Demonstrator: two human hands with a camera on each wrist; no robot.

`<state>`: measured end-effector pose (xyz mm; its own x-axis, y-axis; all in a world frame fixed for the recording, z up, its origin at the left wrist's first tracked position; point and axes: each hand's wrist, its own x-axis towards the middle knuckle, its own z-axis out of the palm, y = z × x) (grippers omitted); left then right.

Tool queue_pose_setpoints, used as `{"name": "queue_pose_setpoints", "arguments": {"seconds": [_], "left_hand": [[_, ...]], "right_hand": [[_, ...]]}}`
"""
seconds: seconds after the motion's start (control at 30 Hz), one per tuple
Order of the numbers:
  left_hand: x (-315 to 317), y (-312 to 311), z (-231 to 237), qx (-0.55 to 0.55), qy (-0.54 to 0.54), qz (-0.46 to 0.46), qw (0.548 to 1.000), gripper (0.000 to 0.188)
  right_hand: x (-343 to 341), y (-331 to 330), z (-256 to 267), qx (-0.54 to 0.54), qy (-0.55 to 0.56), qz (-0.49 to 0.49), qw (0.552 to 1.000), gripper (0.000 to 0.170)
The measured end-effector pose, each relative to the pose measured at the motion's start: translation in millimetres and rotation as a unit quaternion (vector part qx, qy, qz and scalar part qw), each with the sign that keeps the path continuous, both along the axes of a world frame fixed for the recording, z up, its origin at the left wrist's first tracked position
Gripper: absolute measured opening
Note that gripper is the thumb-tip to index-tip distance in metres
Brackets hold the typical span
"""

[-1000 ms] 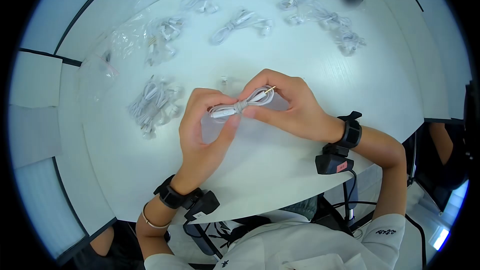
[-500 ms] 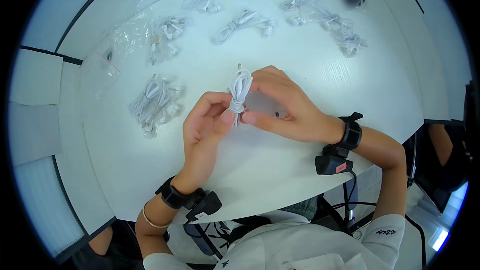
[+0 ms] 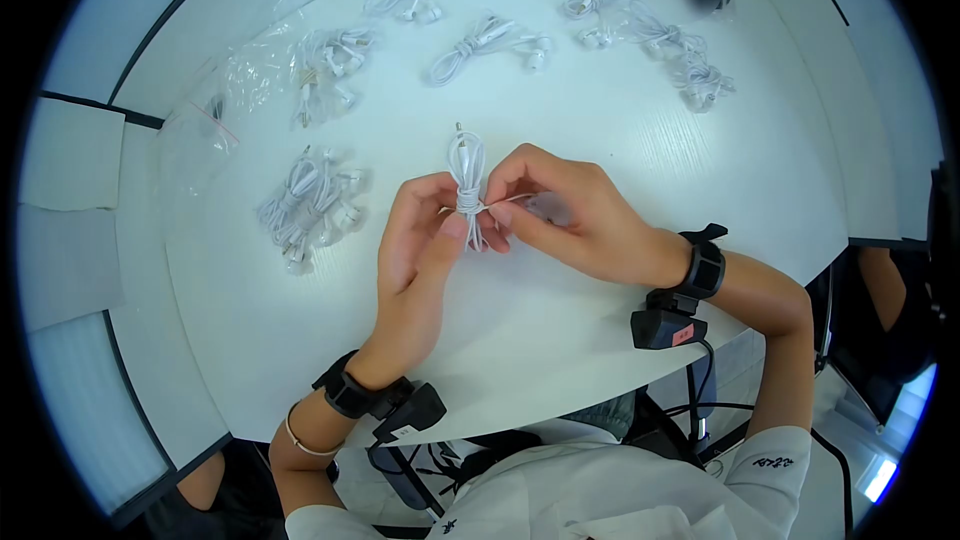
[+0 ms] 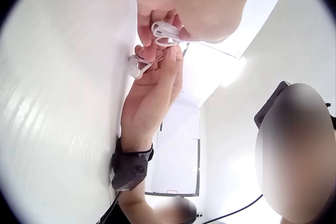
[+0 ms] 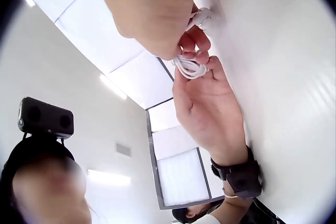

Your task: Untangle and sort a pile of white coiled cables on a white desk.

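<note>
A coiled bundle of white earphone cable (image 3: 466, 155) stands upright over the middle of the table, wrapped round at its waist, with the plug at its top. My left hand (image 3: 415, 250) pinches the bundle at that wrapped part between thumb and fingers. From the wrap a thin strand runs to the right, and my right hand (image 3: 580, 220) pinches it between thumb and forefinger. White earbuds (image 4: 135, 70) dangle by the right hand's fingers in the left wrist view. The coil's loops (image 5: 190, 68) show between both hands in the right wrist view.
Clear bags with coiled earphones (image 3: 310, 205) lie on the white table (image 3: 640, 165) at left. More earphone bundles sit at the back, one of them (image 3: 487, 48) in the middle and several (image 3: 690, 75) at right. A crumpled clear bag (image 3: 205, 145) rests at far left.
The bundle has turned from lying sideways between both hands to upright in the left hand. The right hand has drawn a cable strand out to the right from the wrap.
</note>
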<state>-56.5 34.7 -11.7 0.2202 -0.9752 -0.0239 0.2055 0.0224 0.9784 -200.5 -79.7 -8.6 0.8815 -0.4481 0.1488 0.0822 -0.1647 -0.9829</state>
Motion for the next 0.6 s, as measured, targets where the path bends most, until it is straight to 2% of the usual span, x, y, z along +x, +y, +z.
{"name": "queue_pose_setpoints", "arguments": {"seconds": [0.17,0.37,0.6], "left_hand": [[-1.4,-0.3,-0.2,-0.008,0.003,0.000,1.000,0.025],[-2.2,-0.9,-2.8,-0.040,0.020,0.001,0.999,0.023],[-1.4,-0.5,-4.5,-0.025,0.017,0.006,1.000,0.022]], "right_hand": [[-0.2,3.5,2.1,0.039,0.021,-0.002,0.999,0.009],[-2.5,-0.1,1.0,-0.021,0.045,-0.027,0.998,0.011],[-3.2,-0.5,1.1,-0.033,0.039,-0.041,0.998,0.009]]}}
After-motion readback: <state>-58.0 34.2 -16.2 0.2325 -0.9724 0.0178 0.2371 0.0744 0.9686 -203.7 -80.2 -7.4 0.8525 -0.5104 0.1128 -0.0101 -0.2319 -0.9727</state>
